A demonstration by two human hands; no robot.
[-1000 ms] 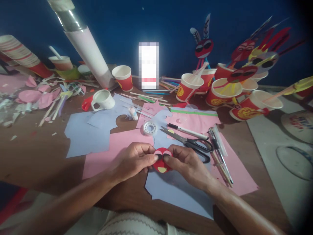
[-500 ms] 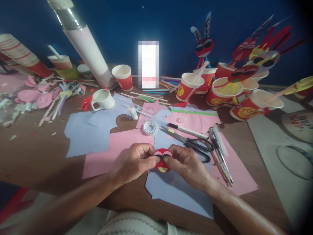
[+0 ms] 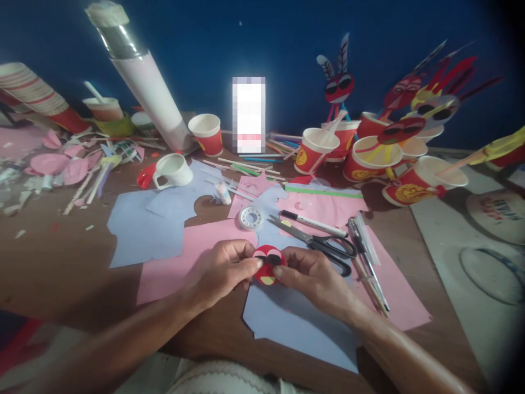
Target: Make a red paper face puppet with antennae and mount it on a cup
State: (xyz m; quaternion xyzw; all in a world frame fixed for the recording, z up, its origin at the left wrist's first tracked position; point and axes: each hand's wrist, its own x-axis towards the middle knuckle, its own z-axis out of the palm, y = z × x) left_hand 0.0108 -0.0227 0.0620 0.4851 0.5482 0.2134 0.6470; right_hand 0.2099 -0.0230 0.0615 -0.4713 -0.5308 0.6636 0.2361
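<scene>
Between my two hands is a small red paper face [image 3: 268,273] with pink-and-black eyes and a pale yellow mouth. My left hand [image 3: 233,266] pinches its left edge, the thumb lying on the front. On the opposite edge my right hand [image 3: 305,273] grips it the same way, thumb beside the mouth; the fingers behind are hidden. Just beyond lie black-handled scissors [image 3: 314,238], a white roll of tape [image 3: 250,218] and a black-capped marker [image 3: 315,222]. Blue paper [image 3: 299,328] and pink paper [image 3: 176,254] are spread beneath and around my hands.
Pens and sticks [image 3: 369,268] lie to the right. Red paper cups [image 3: 371,158] with paper-faced figures stand at the back right. A white mug [image 3: 174,171], a tall flask [image 3: 147,98] and paper scraps [image 3: 61,164] are at the left. A bright blurred screen [image 3: 249,115] stands behind.
Both thumbs have slid outward off the eyes, so more of the red face shows. The hands still hold it in nearly the same place; the view has shifted slightly.
</scene>
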